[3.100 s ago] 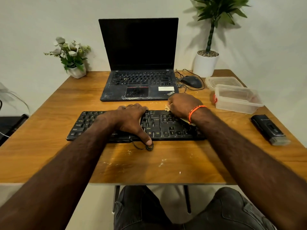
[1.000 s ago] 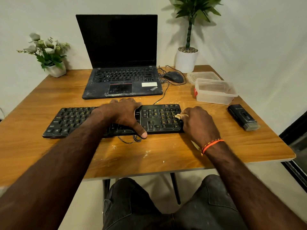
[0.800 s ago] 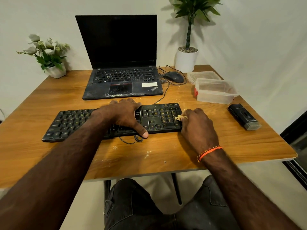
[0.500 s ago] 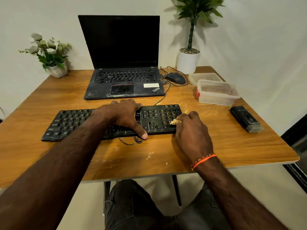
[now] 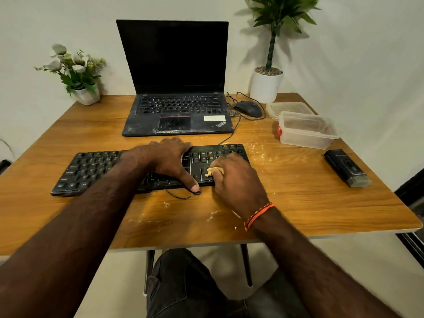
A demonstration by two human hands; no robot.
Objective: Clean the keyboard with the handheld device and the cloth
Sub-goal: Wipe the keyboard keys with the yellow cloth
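Both forearms are bare to the lower edge of the picture, with no sleeves in view, and fine hair shows along them. The left hand (image 5: 168, 160) carries nothing on its wrist, and no ring shows on either hand. Behind the knuckles of the right hand (image 5: 238, 180), a thin braided cord bracelet (image 5: 258, 215) in orange with darker red strands circles the wrist. Further back from the fingers (image 5: 231, 160), the lap shows dark grey, faded trousers (image 5: 188, 288), creased over both knees.
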